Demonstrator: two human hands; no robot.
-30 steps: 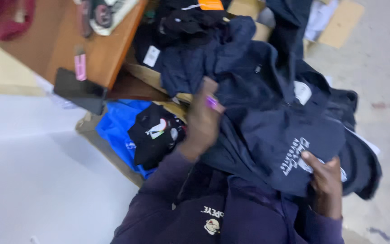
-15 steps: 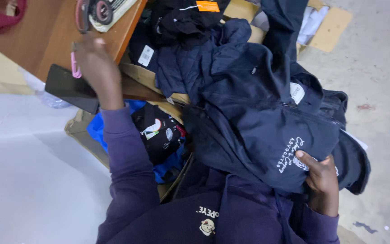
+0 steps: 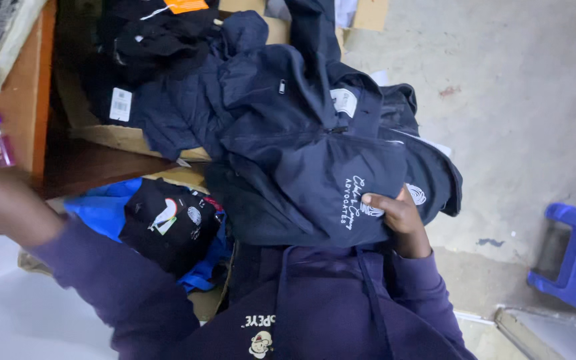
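Grey concrete floor (image 3: 501,100) fills the right of the frame. My right hand (image 3: 395,217) pinches the navy jacket (image 3: 315,167) at centre, keeping it lifted off the pile; my left hand is out of frame, so its grip can't be told.

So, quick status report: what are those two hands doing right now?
Right hand grips the dark navy jacket. Left hand out of frame, arm reaching left. Nothing blocking.

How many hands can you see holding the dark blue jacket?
1: the right hand pinches the dark blue jacket near its white print. The left arm stretches off the picture's left edge, its hand hidden.
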